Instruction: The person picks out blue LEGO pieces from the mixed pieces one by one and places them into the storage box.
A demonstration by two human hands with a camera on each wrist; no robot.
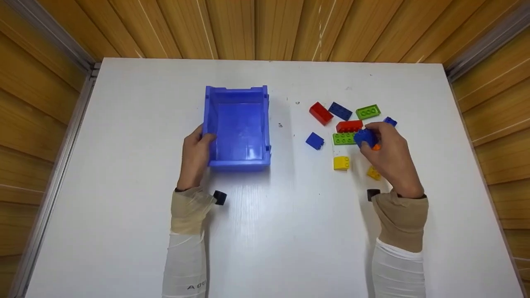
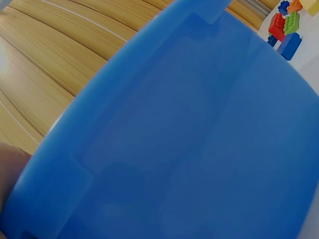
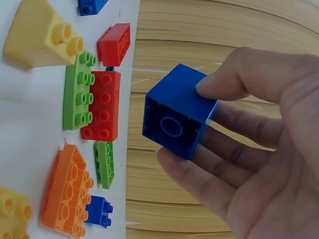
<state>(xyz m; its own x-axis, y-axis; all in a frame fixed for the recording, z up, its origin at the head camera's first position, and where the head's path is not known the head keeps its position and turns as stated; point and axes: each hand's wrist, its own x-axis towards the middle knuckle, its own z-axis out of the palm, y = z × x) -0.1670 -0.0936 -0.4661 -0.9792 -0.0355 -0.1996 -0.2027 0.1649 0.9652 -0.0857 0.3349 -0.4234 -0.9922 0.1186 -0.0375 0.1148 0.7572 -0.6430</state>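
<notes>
My left hand [image 1: 202, 139] grips the left wall of an open blue plastic bin [image 1: 238, 93] near its front corner, thumb over the rim. In the left wrist view the bin wall [image 2: 189, 134] fills almost the whole frame. My right hand [image 1: 374, 135] holds a blue square brick [image 1: 364, 138] a little above a scatter of bricks on the white table [image 1: 290, 231]. The right wrist view shows that blue brick [image 3: 177, 117] pinched between thumb and fingers [image 3: 199, 174], hollow underside toward the camera.
Loose bricks lie right of the bin: red [image 1: 321, 113], dark blue [image 1: 340, 111], green [image 1: 368, 111], another red [image 1: 349, 126], green [image 1: 343, 139], small blue [image 1: 315, 140], yellow [image 1: 341, 162], orange [image 3: 67, 191]. Wooden walls surround the table.
</notes>
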